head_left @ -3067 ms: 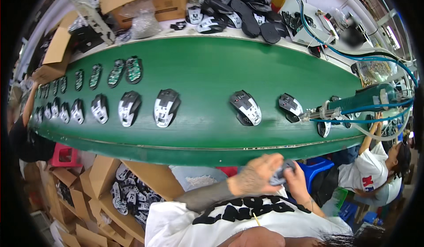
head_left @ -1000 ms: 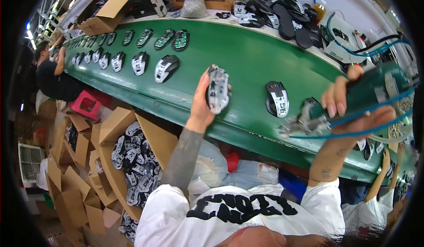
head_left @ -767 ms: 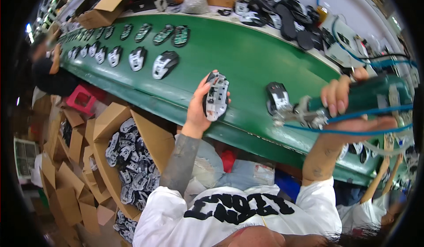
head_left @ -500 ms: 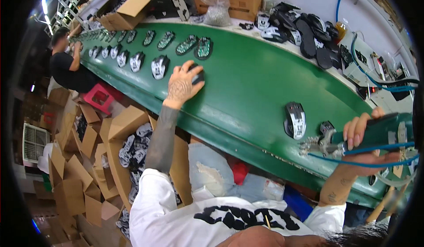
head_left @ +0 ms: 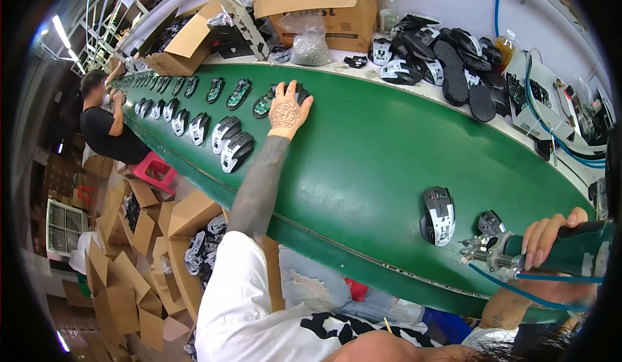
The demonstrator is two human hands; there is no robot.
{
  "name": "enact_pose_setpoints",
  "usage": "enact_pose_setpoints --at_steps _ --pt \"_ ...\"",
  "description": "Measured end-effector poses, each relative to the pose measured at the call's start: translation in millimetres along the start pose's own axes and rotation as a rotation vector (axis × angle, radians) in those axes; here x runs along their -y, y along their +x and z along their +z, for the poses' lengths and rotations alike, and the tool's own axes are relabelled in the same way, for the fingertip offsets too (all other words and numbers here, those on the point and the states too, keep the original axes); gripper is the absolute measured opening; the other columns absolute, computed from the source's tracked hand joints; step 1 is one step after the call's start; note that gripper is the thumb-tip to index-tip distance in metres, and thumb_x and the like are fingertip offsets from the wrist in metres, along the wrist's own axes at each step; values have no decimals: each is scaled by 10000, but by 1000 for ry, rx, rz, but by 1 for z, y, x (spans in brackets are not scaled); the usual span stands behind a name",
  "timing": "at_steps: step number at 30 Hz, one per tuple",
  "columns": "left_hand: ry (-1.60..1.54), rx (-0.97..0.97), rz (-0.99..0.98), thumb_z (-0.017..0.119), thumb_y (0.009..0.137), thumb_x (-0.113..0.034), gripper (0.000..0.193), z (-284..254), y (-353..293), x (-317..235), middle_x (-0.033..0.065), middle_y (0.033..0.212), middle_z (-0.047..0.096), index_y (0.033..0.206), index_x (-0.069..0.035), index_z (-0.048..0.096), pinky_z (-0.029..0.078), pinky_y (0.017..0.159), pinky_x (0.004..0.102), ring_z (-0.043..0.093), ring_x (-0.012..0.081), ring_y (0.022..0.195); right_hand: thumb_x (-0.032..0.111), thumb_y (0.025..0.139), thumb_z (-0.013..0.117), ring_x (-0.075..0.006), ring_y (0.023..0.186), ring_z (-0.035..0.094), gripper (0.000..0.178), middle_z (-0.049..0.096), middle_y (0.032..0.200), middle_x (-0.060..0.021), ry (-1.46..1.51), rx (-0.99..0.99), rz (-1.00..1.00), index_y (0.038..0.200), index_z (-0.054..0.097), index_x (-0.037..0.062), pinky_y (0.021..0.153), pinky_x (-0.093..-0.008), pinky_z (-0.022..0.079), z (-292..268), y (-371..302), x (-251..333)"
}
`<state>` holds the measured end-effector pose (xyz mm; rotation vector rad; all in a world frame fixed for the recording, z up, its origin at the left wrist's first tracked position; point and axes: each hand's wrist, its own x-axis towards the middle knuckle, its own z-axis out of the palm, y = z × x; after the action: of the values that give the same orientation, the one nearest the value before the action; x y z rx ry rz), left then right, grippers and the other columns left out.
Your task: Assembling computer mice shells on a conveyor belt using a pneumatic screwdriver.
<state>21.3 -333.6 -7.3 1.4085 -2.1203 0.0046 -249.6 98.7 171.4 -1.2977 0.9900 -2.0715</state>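
My left hand [head_left: 288,113] reaches to the far side of the green bench, its fingers curled over a mouse base [head_left: 302,94] that is mostly hidden beneath them. Just left of it lies another mouse base with a green circuit board [head_left: 263,104]. Two mouse shells [head_left: 236,151] in black and white rest close together nearer the bench edge. At the right, my right hand [head_left: 547,242] is wrapped round a green power screwdriver [head_left: 586,248] with blue hoses, its metal nose pointing left. Beside that nose are a mouse [head_left: 438,216] and a small dark part [head_left: 490,223].
Rows of circuit-board bases and shells run leftward along the green bench [head_left: 350,187] toward a seated co-worker [head_left: 103,119]. On the back ledge stand a cardboard box [head_left: 330,22], a bag of screws [head_left: 311,46] and piled mouse parts [head_left: 447,51]. Open cartons [head_left: 133,284] crowd the floor at left.
My left hand has let go of a dark mouse shell, now beside the other shell, and has moved farther back onto a mouse base. The screwdriver stays in my right hand.
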Motion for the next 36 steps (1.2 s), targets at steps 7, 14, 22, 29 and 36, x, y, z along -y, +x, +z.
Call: enact_pose_setpoints --at_steps 7,14,22,29,36 --pt "106 68 3 681 741 -405 710 -3 -2 -2 206 1342 425 1330 -93 437 479 872 451 566 367 1061 620 701 706 -169 476 544 771 541 631 -76 98 -11 65 1090 364 47 502 -260 443 12 0 -4" --pt "258 152 -72 641 757 -451 709 6 2 -6 195 1338 458 1311 -49 455 415 982 415 512 352 1153 662 711 660 -185 502 545 804 543 644 -88 141 -17 74 1121 372 33 510 -286 438 24 3 -1" --pt "-202 345 383 597 825 -500 528 -62 -45 -43 215 1239 514 1202 -131 597 366 1025 449 466 389 1185 649 737 639 -185 514 553 771 546 655 -96 201 153 108 1132 382 38 542 -279 440 25 4 0" --pt "-495 142 383 524 899 -434 469 -49 -61 -50 189 1240 527 1189 -68 571 368 1011 408 469 348 1193 611 757 646 -141 492 489 751 502 652 -50 139 54 35 1142 379 23 528 -252 384 53 3 -7" --pt "116 -6 169 716 748 -377 645 -113 -133 112 181 1182 502 1250 -45 487 426 912 441 502 381 1089 613 734 675 -204 482 550 748 545 631 -96 163 167 63 1108 377 38 495 -289 446 31 7 -8"
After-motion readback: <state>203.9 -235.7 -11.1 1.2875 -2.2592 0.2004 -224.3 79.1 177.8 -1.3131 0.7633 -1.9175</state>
